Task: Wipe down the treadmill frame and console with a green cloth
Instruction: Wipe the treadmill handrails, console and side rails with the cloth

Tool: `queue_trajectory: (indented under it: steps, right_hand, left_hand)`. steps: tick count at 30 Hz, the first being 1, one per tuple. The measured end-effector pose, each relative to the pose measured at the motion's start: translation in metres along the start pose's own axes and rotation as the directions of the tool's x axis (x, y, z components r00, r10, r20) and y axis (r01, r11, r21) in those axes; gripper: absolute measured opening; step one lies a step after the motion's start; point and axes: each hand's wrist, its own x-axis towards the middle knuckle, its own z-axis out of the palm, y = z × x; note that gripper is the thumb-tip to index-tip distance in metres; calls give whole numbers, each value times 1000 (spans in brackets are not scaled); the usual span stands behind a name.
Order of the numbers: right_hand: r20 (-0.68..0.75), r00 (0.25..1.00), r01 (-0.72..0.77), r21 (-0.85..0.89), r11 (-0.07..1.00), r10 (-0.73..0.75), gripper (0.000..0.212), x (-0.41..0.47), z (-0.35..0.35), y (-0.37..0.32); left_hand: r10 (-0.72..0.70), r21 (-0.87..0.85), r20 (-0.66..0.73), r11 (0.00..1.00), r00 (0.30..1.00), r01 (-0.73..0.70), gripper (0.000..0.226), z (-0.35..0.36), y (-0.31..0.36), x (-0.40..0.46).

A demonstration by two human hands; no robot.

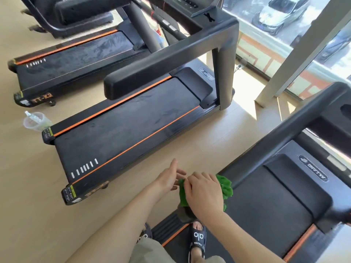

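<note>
The green cloth [227, 186] is draped over the near end of the black handrail [284, 133] of the treadmill I stand on. My right hand [205, 194] lies on top of the cloth, fingers curled over it and the rail end. Just left of the cloth is my left hand [169, 179], fingers straight and spread, their tips near the cloth's left edge. The handrail rises to the upper right toward the console [343, 111], which is cut off by the frame edge. Below the rail lies the belt [266, 205].
A second treadmill [133, 120] stands parallel on the left, a third [76, 59] beyond it. A clear plastic cup [36, 121] holding a bottle sits on the floor by the second one. A white pillar [296, 54] and window are ahead. My sandalled foot [198, 238] is on the deck.
</note>
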Motion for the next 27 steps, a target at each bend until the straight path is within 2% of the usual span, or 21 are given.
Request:
queue_trajectory:
  steps: [1,2,3,4,5,6,7,8,10,12,14,17,19,23,25,27]
  right_hand:
    - [63,993,-105,158,982,96,39,7,-6,-8]
    - [159,961,-269,374,887,225,40,18,-11,-23]
    - [290,898,-441,580,685,331,41,29,-22,-34]
    - [425,814,-573,700,426,397,41,41,-31,-43]
    - [536,740,-636,755,163,407,40,53,-40,-55]
    - [616,699,-643,764,-57,362,39,61,-48,-63]
    - [657,687,-616,753,-231,311,40,70,-55,-84]
    - [686,686,-598,721,-350,242,43,74,-63,-91]
    - [697,709,-571,657,-492,107,47,79,-74,-115]
    - [673,740,-552,619,-559,15,53,82,-82,-132]
    - [643,764,-554,614,-562,-52,54,84,-86,-143]
    - [610,787,-570,665,-484,-89,39,88,-87,-149]
    - [603,786,-594,678,-433,-134,35,91,-85,-147]
    - [610,771,-631,691,-352,-184,29,104,-84,-137]
    - [613,771,-630,692,-351,-175,29,113,-85,-135]
    - [608,771,-625,664,-409,-190,40,122,-85,-127]
  left_hand:
    - [11,-32,1,999,1000,-11,70,-12,4,-3]
    - [25,-59,2,998,1000,-25,69,-31,8,-6]
    - [45,-66,1,997,999,-44,67,-43,11,-7]
    - [63,-74,7,995,998,-63,63,-54,15,-10]
    - [84,-68,13,994,996,-83,59,-68,19,-14]
    - [108,-73,29,992,994,-105,55,-76,22,-16]
    - [134,-75,49,989,990,-131,51,-97,23,-18]
    - [162,-92,73,984,984,-155,47,-102,26,-19]
    - [205,-140,100,972,974,-190,35,-123,29,-24]
    - [250,-154,89,960,964,-235,23,-141,32,-28]
    - [274,-155,43,952,961,-264,24,-157,32,-29]
    - [263,-214,-41,940,964,-266,20,-173,38,-33]
    - [248,-233,-78,937,966,-260,18,-179,42,-30]
    - [241,-189,-186,942,952,-276,24,-188,57,-18]
    - [243,-168,-241,943,940,-287,25,-190,64,-13]
    - [234,-185,-276,939,932,-291,22,-187,76,-9]
